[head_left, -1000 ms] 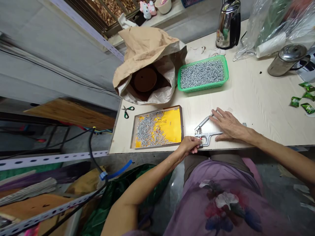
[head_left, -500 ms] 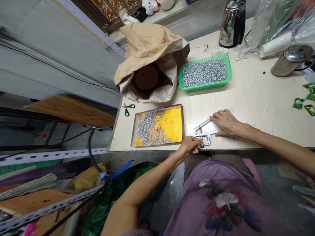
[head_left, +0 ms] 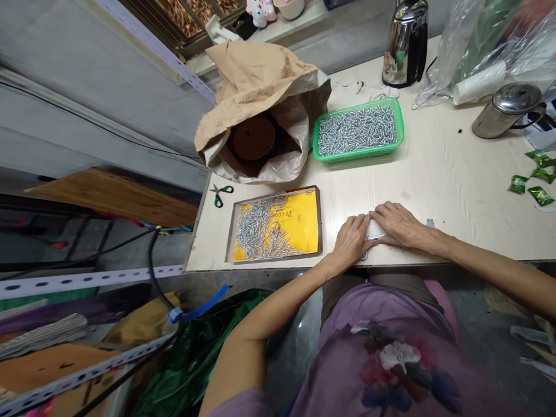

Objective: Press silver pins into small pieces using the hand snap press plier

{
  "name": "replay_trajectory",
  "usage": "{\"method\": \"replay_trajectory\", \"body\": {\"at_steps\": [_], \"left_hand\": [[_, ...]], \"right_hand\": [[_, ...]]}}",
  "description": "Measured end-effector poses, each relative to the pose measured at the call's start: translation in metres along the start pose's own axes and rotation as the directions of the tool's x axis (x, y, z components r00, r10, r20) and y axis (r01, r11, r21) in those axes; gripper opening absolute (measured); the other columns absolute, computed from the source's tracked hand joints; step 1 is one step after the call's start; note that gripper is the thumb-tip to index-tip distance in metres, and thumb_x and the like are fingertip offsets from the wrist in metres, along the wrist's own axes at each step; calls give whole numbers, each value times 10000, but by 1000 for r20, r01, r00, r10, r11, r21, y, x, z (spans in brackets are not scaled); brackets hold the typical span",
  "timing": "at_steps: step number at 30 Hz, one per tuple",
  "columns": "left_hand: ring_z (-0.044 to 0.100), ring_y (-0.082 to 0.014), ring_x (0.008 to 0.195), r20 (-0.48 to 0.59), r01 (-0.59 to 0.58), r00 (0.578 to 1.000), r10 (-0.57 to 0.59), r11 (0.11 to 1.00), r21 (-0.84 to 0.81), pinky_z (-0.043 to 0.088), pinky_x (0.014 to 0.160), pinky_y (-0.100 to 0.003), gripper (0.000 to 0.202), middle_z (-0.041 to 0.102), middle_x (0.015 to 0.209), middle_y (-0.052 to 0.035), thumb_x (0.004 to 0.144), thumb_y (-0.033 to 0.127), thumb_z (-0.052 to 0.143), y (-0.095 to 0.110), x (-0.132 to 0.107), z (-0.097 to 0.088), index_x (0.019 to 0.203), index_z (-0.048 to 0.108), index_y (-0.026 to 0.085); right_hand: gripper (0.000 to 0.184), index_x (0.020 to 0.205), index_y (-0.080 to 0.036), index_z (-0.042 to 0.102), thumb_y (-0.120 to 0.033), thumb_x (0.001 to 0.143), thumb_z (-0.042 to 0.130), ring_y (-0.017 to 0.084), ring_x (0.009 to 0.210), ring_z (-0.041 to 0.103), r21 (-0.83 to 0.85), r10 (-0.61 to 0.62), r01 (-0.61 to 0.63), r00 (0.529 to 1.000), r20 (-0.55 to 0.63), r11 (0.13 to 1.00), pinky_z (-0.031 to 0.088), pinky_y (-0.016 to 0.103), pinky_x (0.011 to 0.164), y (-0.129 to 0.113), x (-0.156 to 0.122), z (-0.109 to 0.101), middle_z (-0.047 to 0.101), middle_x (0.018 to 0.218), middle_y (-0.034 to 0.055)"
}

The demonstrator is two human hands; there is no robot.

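A silver, plier-like hand tool [head_left: 374, 234] lies at the table's front edge, mostly hidden beneath my two hands. Over its left end, the one with the spring and ring-shaped part, my left hand [head_left: 351, 242] is closed, knuckles up. My right hand [head_left: 398, 225] grips the handle side, its fingers bent and touching my left fingertips. Left of the hands is a shallow tray [head_left: 320, 223] lined with yellow card, holding a heap of small silver screw-like pieces [head_left: 256, 229].
A green plastic basket [head_left: 402, 130] full of similar metal pieces stands behind the hands. Beside it slumps an open brown paper sack [head_left: 260, 69]. Scissors [head_left: 220, 194] lie at the left edge; a kettle [head_left: 403, 46], a steel jug [head_left: 506, 110] and green-wrapped sweets [head_left: 518, 184] are farther right.
My left hand has moved from pinching the tool's lower left end to lying over it, next to my right hand. The tool, visible before, is now largely covered.
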State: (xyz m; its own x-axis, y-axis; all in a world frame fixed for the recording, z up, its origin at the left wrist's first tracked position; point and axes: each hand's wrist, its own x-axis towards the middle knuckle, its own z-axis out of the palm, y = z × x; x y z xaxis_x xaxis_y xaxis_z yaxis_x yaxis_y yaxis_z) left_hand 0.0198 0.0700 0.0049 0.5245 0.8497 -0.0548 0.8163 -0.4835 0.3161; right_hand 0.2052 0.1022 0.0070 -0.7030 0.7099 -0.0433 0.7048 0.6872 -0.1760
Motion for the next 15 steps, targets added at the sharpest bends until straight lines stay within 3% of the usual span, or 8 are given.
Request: {"method": "replay_trajectory", "body": {"at_steps": [3,5,11,15], "left_hand": [[528,-276,1088,69,-10,998,9,1000,16,472,937,-421,597,561,1216,-140,842,355,666,-1,12,-1,1339,421,131],[523,-278,1070,108,-3,994,0,1000,31,475,917,-417,585,561,1168,-129,819,331,684,-1,15,-4,1312,443,128],[522,-250,1016,159,-27,987,25,1000,9,482,861,-383,359,568,1055,-86,853,281,651,3,16,-7,1175,549,161],[528,-241,988,178,-30,983,33,999,-19,488,814,-366,162,582,982,-75,911,257,577,4,15,-5,1048,606,175]], "right_hand": [[561,1249,-130,515,-363,778,712,295,1046,525,39,18,-19,1000,25,999,408,379,812,2,-4,-4,602,1165,158],[526,1221,-123,533,-329,774,720,290,1025,534,29,46,-47,998,36,998,415,376,805,0,-6,-7,611,1127,153],[113,959,-149,634,-184,859,594,247,887,545,-35,53,-51,997,59,998,380,343,713,-9,-8,-7,632,899,113],[196,865,-166,641,-130,921,457,211,785,531,2,33,-33,999,35,999,342,331,675,-13,-13,0,619,798,87]]}}
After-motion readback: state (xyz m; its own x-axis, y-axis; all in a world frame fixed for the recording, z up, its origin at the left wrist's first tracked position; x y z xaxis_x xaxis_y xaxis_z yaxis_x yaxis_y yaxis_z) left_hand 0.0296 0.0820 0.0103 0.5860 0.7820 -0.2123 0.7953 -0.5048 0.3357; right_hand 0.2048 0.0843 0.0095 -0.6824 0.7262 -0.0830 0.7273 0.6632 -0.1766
